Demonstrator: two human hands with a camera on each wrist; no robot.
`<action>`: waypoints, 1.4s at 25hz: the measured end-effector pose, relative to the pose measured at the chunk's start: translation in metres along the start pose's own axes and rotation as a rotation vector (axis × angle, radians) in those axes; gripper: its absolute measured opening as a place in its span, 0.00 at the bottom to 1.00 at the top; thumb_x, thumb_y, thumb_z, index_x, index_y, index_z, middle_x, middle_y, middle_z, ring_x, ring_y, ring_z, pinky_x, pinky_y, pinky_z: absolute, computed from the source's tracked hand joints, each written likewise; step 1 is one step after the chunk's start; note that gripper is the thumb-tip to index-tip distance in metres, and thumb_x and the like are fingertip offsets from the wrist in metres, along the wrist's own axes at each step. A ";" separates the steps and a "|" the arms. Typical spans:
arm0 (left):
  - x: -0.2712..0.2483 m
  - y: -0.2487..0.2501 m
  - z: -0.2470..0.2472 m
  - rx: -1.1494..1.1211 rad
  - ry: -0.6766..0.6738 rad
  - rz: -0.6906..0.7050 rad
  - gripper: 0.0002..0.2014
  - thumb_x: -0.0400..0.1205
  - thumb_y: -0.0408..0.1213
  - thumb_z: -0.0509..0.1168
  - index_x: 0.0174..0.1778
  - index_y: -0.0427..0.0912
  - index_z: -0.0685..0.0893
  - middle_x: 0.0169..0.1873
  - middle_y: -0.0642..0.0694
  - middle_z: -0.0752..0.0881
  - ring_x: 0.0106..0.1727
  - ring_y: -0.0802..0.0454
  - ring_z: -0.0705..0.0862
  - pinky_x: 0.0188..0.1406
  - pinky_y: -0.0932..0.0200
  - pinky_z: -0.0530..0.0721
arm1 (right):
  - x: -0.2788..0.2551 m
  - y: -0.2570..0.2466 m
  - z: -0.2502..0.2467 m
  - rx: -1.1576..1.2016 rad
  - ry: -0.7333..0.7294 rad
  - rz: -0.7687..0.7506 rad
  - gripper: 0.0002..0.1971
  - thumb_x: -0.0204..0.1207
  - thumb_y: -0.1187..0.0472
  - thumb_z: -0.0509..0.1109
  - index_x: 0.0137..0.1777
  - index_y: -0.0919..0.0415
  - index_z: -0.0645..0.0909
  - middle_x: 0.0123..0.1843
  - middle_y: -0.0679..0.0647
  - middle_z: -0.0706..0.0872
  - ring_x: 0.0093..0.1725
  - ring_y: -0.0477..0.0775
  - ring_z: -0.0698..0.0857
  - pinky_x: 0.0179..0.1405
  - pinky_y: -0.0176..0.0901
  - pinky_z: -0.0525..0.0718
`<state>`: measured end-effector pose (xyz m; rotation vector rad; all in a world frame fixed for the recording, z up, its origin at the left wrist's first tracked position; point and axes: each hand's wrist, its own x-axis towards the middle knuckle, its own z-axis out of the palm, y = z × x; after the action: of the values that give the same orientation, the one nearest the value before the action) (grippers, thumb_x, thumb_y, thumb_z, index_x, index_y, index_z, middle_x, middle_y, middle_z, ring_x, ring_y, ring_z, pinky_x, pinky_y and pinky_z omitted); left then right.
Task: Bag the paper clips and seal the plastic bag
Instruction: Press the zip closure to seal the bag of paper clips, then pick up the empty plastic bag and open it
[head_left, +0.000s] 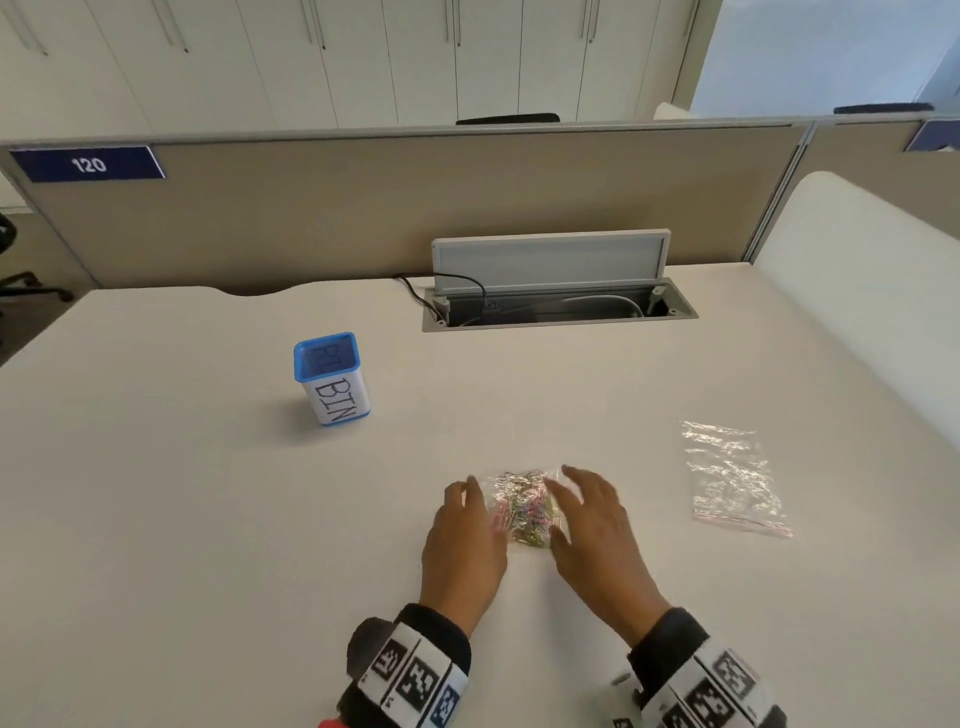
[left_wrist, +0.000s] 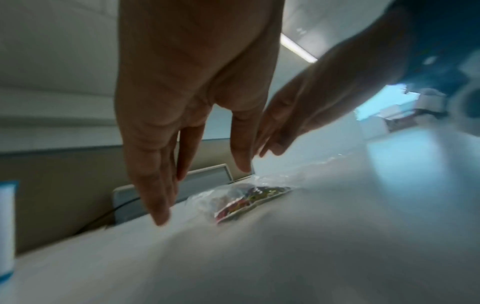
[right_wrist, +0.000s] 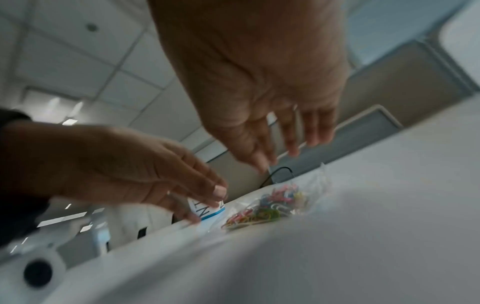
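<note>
Our left hand (head_left: 464, 540) and right hand (head_left: 597, 525) hover spread, holding nothing, flanking the bag (head_left: 522, 506) of clips (right_wrist: 270, 207) (limp, slippery, lumpy); we'd pinch its far edge.

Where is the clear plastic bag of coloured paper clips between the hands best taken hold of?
Probably the clear plastic bag of coloured paper clips by its flat far margin, pinched from above: it lies flat on the white desk, clips heaped nearer the person. Which end opens is unclear.

The blue-rimmed container (head_left: 332, 382) on the desk carries a white label with "BIN" handwritten. Behind it, up left, a blue plate (head_left: 88, 164) on the partition reads "120".
</note>
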<state>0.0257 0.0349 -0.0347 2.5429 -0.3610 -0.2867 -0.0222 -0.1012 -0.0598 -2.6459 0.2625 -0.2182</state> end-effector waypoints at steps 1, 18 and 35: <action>-0.006 0.003 0.003 0.062 -0.014 0.052 0.28 0.83 0.38 0.58 0.77 0.40 0.56 0.79 0.42 0.61 0.77 0.43 0.66 0.73 0.55 0.69 | -0.003 -0.003 0.002 -0.045 -0.095 -0.109 0.28 0.76 0.65 0.65 0.77 0.57 0.66 0.81 0.60 0.65 0.82 0.65 0.60 0.79 0.60 0.66; 0.106 -0.004 0.005 0.202 -0.332 0.199 0.34 0.83 0.30 0.52 0.78 0.38 0.37 0.82 0.44 0.38 0.83 0.47 0.41 0.81 0.52 0.46 | 0.112 -0.001 0.015 -0.180 -0.572 -0.093 0.36 0.83 0.53 0.54 0.82 0.53 0.34 0.84 0.56 0.32 0.83 0.63 0.32 0.83 0.57 0.42; 0.150 -0.002 0.009 0.179 -0.277 0.238 0.33 0.83 0.31 0.51 0.79 0.41 0.37 0.82 0.47 0.39 0.83 0.50 0.42 0.82 0.53 0.46 | 0.158 0.019 0.010 -0.133 -0.479 -0.109 0.34 0.83 0.51 0.57 0.83 0.49 0.42 0.86 0.53 0.38 0.84 0.62 0.37 0.84 0.56 0.46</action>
<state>0.1651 -0.0148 -0.0624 2.6017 -0.8219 -0.5381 0.1302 -0.1484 -0.0600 -2.7454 -0.0279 0.4091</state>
